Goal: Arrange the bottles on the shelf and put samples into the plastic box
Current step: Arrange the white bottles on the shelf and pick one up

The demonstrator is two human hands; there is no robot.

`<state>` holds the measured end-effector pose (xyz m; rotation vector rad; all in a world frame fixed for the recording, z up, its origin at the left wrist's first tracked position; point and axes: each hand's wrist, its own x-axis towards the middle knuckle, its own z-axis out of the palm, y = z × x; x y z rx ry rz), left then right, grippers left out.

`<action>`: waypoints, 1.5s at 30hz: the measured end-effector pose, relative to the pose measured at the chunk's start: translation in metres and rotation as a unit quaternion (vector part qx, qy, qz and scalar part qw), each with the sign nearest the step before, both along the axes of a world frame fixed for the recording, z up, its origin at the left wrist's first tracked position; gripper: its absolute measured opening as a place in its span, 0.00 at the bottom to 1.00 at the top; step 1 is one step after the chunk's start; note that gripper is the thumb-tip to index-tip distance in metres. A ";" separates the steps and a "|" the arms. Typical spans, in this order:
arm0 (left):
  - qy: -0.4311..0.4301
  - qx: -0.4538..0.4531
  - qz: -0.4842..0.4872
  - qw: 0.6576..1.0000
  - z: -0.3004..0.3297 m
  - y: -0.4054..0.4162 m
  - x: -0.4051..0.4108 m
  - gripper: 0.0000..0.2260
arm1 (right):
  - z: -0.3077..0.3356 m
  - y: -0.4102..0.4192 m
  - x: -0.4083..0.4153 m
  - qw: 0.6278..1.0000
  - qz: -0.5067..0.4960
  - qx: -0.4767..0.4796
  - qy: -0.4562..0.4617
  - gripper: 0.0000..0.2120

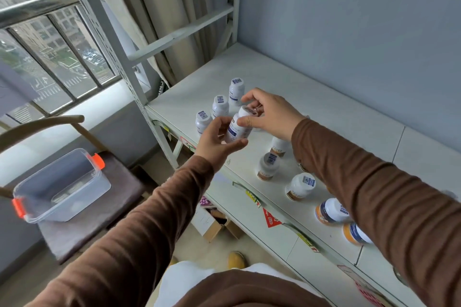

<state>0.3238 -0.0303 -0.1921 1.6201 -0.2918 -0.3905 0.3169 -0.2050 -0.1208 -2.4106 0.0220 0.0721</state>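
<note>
Brown sleeves [139, 239] are extended over the white metal shelf [324, 117], where a white blue-labelled bottle [238, 129] is cradled by the half-open left hand [219, 142] and its cap pinched by the right hand [269, 113].

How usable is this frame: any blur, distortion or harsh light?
Head view: wide-angle bends the shelf edges; soft daylight from the window, no glare; the plastic box is slightly smeared; the held bottle and both hands stay legible.

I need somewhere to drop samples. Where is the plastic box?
The plastic box sits on a chair seat at lower left of the head view, left of the shelf.
</note>
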 end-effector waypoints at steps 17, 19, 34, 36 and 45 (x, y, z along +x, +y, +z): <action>-0.267 0.423 -0.050 0.864 -0.034 0.034 0.028 0.23 | -0.070 0.021 0.010 0.973 0.097 -0.207 0.003 0.14; -0.289 0.430 -0.047 0.854 -0.031 0.031 0.029 0.23 | -0.071 0.022 0.011 0.973 0.098 -0.209 0.005 0.16; -0.351 0.494 -0.096 0.790 0.019 -0.048 0.100 0.21 | -0.047 -0.058 0.059 0.973 0.012 -0.230 0.029 0.20; -0.344 0.507 -0.112 0.782 0.015 -0.057 0.101 0.22 | -0.057 -0.055 0.063 0.968 0.035 -0.243 0.057 0.23; -0.285 0.392 -0.107 0.868 0.004 -0.053 0.101 0.27 | -0.022 -0.070 0.067 0.996 -0.022 -0.089 0.010 0.17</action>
